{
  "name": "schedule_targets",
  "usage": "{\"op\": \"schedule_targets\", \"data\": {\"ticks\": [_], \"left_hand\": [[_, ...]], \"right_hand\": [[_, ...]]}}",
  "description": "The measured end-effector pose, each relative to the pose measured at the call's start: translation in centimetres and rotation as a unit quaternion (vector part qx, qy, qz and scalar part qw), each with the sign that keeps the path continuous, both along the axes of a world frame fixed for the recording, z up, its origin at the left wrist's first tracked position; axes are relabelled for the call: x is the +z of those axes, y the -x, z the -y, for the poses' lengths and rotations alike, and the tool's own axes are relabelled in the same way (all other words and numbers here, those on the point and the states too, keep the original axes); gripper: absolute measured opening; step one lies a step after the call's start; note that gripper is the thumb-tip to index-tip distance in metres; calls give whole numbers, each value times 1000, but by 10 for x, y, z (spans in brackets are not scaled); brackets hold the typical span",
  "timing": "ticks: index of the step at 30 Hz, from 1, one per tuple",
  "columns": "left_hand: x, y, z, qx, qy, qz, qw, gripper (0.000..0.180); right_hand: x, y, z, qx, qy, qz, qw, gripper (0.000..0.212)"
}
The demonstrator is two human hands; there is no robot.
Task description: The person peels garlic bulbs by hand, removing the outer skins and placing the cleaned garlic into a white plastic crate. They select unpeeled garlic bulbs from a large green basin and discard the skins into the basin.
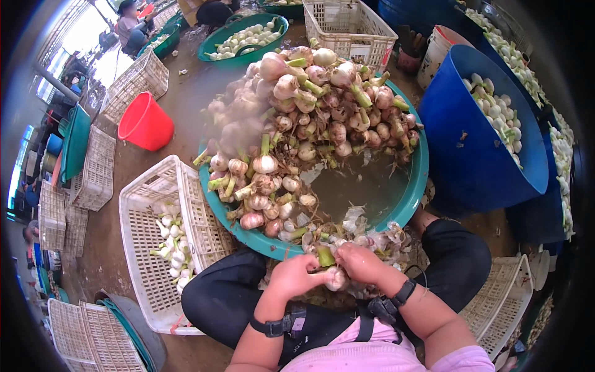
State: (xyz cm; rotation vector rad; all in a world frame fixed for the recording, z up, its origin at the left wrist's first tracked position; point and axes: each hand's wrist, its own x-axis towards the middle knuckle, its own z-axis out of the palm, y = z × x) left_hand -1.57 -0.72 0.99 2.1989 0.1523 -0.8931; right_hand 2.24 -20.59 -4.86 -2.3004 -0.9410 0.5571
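My left hand (293,276) is closed around a garlic bulb (336,279) with a thick green stem stub, held over my lap at the near rim of a large green tub (248,239). My right hand (361,263) presses against the same bulb from the right with its fingers curled in. Its fingertips are partly hidden, and pale papery skin shows around them. Unpeeled garlic bulbs (265,163) with cut stems and dirty roots are heaped in the tub. Loose garlic skins (390,242) lie along the near rim and below my hands.
At my left stands a white plastic crate (145,273) holding peeled bulbs, with a red bucket (147,121) beyond it. A tall blue tub (458,142) with peeled bulbs is at my right. A green basin (245,59) and another crate (350,31) stand at the back, with people farther off.
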Motion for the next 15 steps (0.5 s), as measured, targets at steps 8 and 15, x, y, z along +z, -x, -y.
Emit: {"op": "schedule_targets", "data": {"ticks": [8, 15], "left_hand": [[-20, 20, 15, -200, -124, 88, 968, 23], [68, 32, -17, -37, -104, 231, 967, 27]], "right_hand": [[-1, 1, 11, -49, -83, -55, 994, 14], [36, -2, 46, -204, -291, -474, 805, 17]]}}
